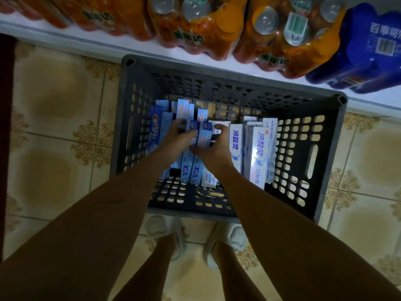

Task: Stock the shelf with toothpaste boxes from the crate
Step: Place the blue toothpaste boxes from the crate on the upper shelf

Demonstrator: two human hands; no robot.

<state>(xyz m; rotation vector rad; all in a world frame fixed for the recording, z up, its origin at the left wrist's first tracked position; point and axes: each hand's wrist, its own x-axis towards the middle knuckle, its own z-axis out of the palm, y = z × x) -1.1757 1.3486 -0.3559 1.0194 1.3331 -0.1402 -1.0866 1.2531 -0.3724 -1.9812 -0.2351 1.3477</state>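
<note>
A dark grey perforated crate [327, 161] stands on the tiled floor against a low white shelf [112, 43]. Inside lie several blue toothpaste boxes [195, 168] on the left and several white toothpaste boxes [258, 151] on the right. Both my hands reach down into the crate. My left hand [178, 140] curls its fingers round the left side of a bundle of blue boxes. My right hand [213, 148] grips the same bundle from the right, thumb over the far end. The boxes under my hands are partly hidden.
On the shelf behind the crate sit shrink-wrapped packs of orange soda cans [195, 29] and a blue pack [364, 51]. My feet in pale slippers [165, 233] stand just in front of the crate. Tiled floor [54, 127] lies on both sides.
</note>
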